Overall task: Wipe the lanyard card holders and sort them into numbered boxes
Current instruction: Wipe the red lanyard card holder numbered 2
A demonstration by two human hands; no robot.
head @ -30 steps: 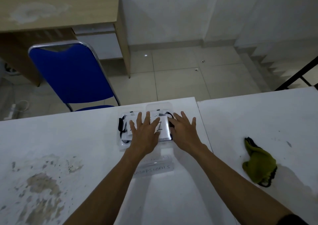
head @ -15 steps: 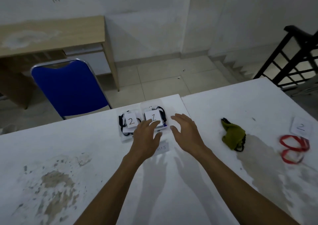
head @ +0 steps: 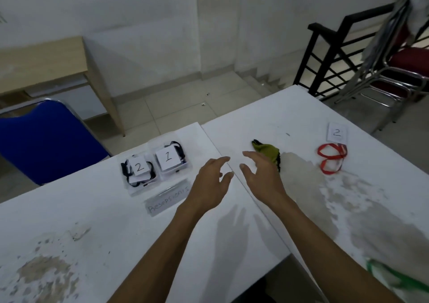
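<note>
I see both forearms reaching out over the white table (head: 69, 210), the left hand (head: 212, 182) and the right hand (head: 261, 177) side by side above the seam where two tabletops meet, palms down, fingers loosely spread and grasping nothing; shadows beneath suggest neither presses the surface. The right hand's fingertips are just beside the green cloth (head: 267, 152), though I cannot tell whether they touch it. To the left of my hands sit two clear boxes: the box marked 2 (head: 138, 172) and the box marked 1 (head: 170, 161), touching each other, each with black-strapped card holders under its paper number. A handwritten label strip (head: 168, 200) lies just near of them. Far right on the table, a red lanyard (head: 332, 159) lies coiled just near of a paper tag marked 2 (head: 337, 133). The tabletop is stained and worn. Beyond it stand a blue chair (head: 44, 140), a wooden desk (head: 46, 63), a black stair railing (head: 329, 54) and stacked red chairs (head: 404, 63).
</note>
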